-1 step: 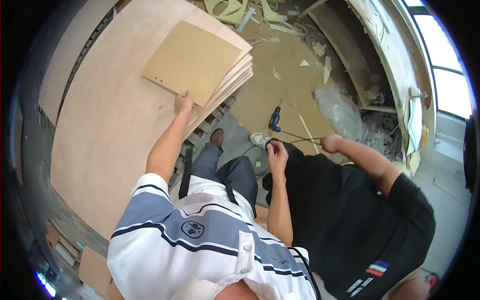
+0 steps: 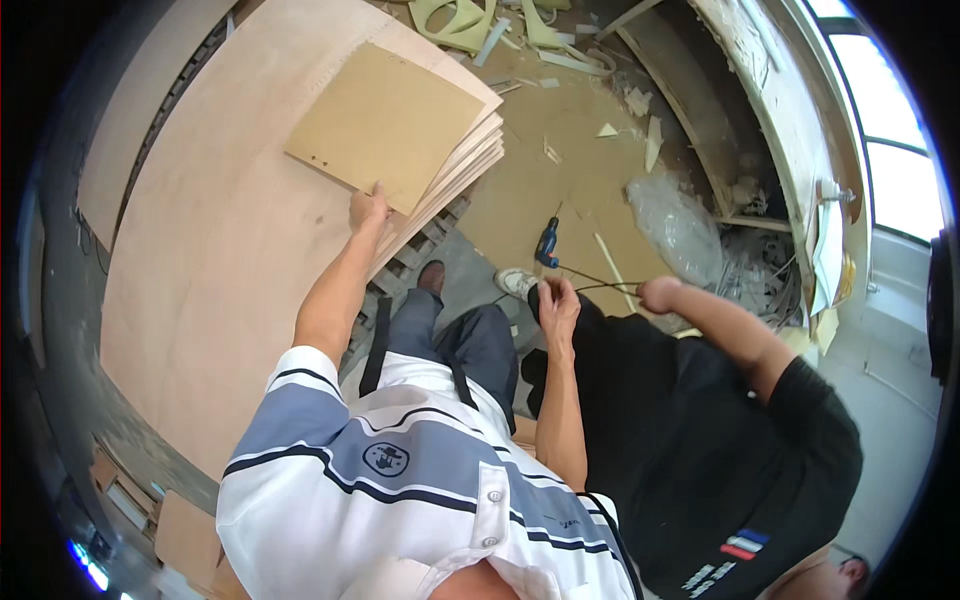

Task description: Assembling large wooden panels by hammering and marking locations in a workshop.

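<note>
A thin tan square board (image 2: 385, 120) with a few small holes near its left corner lies on a stack of large plywood sheets (image 2: 230, 230). My left hand (image 2: 370, 208) grips the board's near edge, its thumb on the top face. Away from the stack, in front of my body, my right hand (image 2: 559, 308) is closed with the fingers curled together. A black cord (image 2: 605, 286) runs up to it, and whether the fingers pinch the cord is hidden. Just beyond stands a blue power drill (image 2: 547, 243) with a long bit, above the tan floor sheet.
A co-worker in a black shirt (image 2: 690, 430) is close on my right, one hand (image 2: 660, 294) holding the cord. Clear plastic wrapping (image 2: 675, 228) and yellowish offcuts (image 2: 455, 20) litter the floor. A slatted pallet (image 2: 430, 235) shows under the plywood.
The co-worker's hand and cord have shifted slightly down and left, and the shirt has moved a little left. My left hand stays on the board; my right hand has barely moved.
</note>
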